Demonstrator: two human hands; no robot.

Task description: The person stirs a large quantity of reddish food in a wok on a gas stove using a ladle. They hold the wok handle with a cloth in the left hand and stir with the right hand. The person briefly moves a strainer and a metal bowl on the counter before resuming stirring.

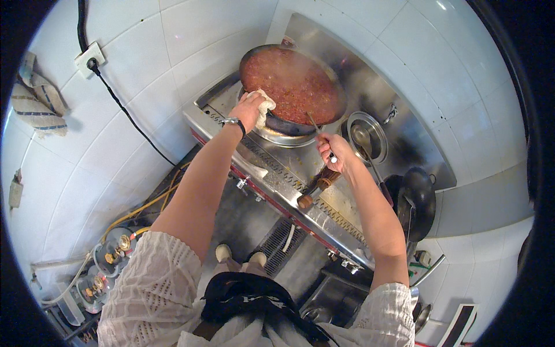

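Note:
A large dark wok (pixel 286 126) sits on a ring of the steel stove, filled with a chunky red sauce (pixel 290 82) that gives off steam. My left hand (pixel 248 110) presses a folded cream cloth (pixel 265 107) against the wok's near left rim. In my right hand (pixel 334 152) is the handle of a utensil (pixel 314 122); its far end is sunk in the sauce, so its head is hidden. A white tip of the handle shows below my fingers. Under that hand a bamboo wok brush (pixel 323 181) lies across the stove's front.
Right of the wok stands a steel pot (pixel 368 136) with a ladle (pixel 376 171) in it. Further right, a black wok (pixel 417 204) leans near the backsplash. Gas cylinders (pixel 113 251) with yellow hoses stand at lower left. A power cord (pixel 125 110) hangs down the tiled wall.

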